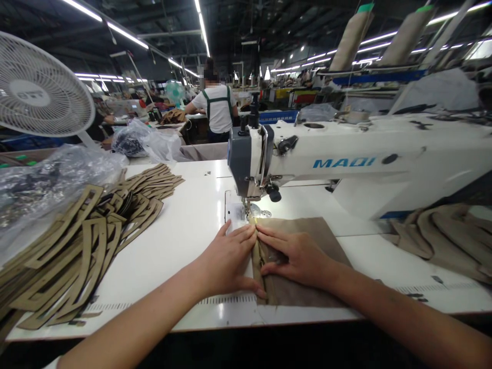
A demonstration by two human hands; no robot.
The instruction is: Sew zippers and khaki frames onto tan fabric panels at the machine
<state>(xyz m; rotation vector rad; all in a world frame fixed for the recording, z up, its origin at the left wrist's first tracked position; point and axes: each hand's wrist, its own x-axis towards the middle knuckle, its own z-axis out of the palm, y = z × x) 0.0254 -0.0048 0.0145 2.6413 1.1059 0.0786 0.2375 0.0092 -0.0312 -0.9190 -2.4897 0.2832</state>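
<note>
A brown fabric piece [307,297] lies flat on the white sewing table, with a brass-toothed zipper [259,251] running along its left edge. The zipper's far end reaches the presser foot [247,209] of the sewing machine [300,154]. Flat along the zipper's left side is my left hand [226,261], fingers stretched forward and thumb at the near end. From the right, my right hand [300,256] rests on the fabric with fingers extended beside the zipper teeth. Neither hand is wrapped around anything; both press on the cloth.
Stacked tan strap-like frames [92,241] cover the table's left side, beside a clear plastic bag [49,179]. Folded brown fabric [442,236] lies at the right. A white fan [38,87] stands at left; a person [219,107] works ahead. Thread cones [351,38] stand above right.
</note>
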